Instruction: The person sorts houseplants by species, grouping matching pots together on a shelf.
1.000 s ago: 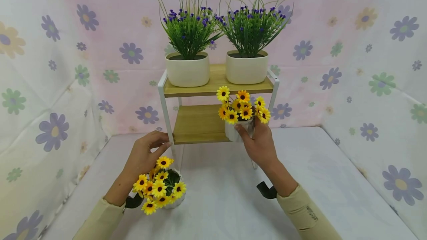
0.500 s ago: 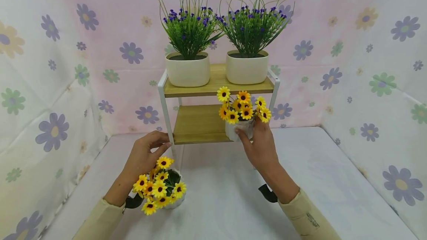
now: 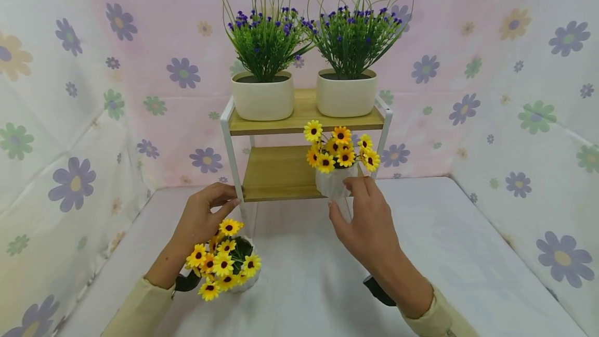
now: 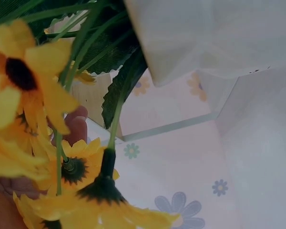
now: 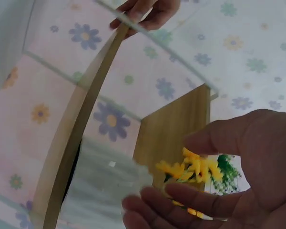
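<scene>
At the lower left of the two-tier plant stand (image 3: 281, 176), my left hand (image 3: 202, 216) grips the white post, thumb on the near side. A white pot of yellow sunflowers (image 3: 331, 183) stands at the right of the lower shelf. My right hand (image 3: 369, 225) is just in front of that pot with its fingers loosely spread; the right wrist view shows a gap between thumb and fingers beside the white pot (image 5: 105, 183). Below my left hand, a second pot of sunflowers (image 3: 225, 264) stands on the table, its blooms (image 4: 69, 164) partly covering the hand in the left wrist view.
On the top shelf stand two cream planters, the left planter (image 3: 263, 100) and the right planter (image 3: 347, 95), both with grass and purple flowers. A white cloth (image 3: 299, 285) covers the table. Flower-printed fabric (image 3: 159, 134) hangs behind and at both sides.
My right hand has let go of the sunflower pot and drawn back down and toward me. The pot stays on the lower shelf. My left hand keeps its grip on the post.
</scene>
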A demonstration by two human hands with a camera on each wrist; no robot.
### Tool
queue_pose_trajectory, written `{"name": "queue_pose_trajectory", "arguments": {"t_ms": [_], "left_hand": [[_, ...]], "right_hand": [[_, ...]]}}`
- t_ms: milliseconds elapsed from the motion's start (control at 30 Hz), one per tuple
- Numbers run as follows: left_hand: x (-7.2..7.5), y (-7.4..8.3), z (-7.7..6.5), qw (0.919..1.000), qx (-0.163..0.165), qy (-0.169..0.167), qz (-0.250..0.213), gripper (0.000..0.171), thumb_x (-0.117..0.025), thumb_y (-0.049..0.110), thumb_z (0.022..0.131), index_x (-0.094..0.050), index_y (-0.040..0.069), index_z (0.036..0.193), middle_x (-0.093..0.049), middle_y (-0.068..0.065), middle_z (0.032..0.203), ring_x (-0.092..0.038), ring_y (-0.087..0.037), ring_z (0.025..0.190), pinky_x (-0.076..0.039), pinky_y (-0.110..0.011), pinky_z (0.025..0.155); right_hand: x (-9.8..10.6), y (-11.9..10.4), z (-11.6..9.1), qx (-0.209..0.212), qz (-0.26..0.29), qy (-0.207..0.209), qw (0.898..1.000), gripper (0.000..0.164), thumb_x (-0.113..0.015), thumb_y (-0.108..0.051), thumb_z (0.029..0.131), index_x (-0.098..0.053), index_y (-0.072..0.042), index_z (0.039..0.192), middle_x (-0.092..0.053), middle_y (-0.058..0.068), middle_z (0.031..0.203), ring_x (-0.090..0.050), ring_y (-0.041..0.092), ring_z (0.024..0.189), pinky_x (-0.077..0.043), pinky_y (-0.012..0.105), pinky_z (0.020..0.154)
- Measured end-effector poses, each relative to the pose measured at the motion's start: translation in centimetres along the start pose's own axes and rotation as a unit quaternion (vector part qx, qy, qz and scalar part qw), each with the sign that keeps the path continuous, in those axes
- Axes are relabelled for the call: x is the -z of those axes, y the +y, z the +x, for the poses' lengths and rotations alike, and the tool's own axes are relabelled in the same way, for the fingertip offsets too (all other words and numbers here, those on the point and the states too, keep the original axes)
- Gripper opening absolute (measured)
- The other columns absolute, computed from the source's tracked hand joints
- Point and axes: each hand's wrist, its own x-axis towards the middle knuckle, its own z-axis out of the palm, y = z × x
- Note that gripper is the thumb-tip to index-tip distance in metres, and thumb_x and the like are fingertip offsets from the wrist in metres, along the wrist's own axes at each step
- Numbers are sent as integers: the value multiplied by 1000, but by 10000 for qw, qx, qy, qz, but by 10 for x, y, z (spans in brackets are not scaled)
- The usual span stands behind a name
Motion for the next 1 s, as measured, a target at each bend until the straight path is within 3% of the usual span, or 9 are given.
{"name": "queue_pose_trajectory", "arguments": {"t_ms": [100,267,400,500,733,867,1000], "left_hand": [[0,0,0,10000,10,1,-2,15,-74,1,99,-75,8,113,-74,-7,113,-77,-29,105,-63,-47,91],[0,-1,-1,10000,32,19,-5,15,-74,3,99,-75,8,113,-74,-8,112,-77,-30,105,-63,-48,91],[0,-1,-1,10000,35,32,15,16,-74,2,99,-75,7,114,-74,-8,111,-76,-30,106,-63,-48,92],[0,0,0,10000,4,39,9,17,-74,1,98,-75,7,114,-74,-8,112,-76,-31,107,-62,-48,92],[0,-1,0,9998,-170,113,-62,17,-75,0,97,-76,6,113,-75,-8,112,-77,-32,107,-63,-47,90],[-1,-2,-1,9995,-285,149,-75,17,-75,0,97,-76,6,113,-75,-8,111,-77,-33,106,-63,-47,89],[-2,-2,0,9992,-317,190,-139,16,-74,1,98,-76,6,113,-75,-9,111,-77,-33,105,-63,-47,89]], "right_hand": [[-5,-8,-7,160,215,-290,9992,37,-84,-17,91,-65,-4,121,-65,8,115,-67,22,103,-64,38,86],[-35,-11,-14,670,521,-724,9938,33,-86,-14,90,-67,-11,117,-67,-1,110,-66,15,101,-62,31,87],[-67,-9,-20,1260,559,-994,9855,36,-86,-18,90,-68,-12,121,-67,-2,114,-66,12,103,-62,28,88],[-87,-9,-23,1519,568,-1462,9759,43,-84,-23,92,-66,-12,130,-67,-1,123,-67,12,109,-61,29,91],[-128,-16,-23,1187,1000,-2841,9461,67,-85,-28,91,-55,-14,149,-61,0,142,-65,16,120,-58,28,96],[-147,-24,-19,1132,1395,-3188,9306,77,-90,-35,86,-54,-15,151,-61,-1,143,-63,14,123,-56,26,99],[-161,-32,-16,1505,1653,-3252,9188,81,-93,-38,83,-52,-15,149,-61,-3,139,-58,7,125,-51,25,106]]}}
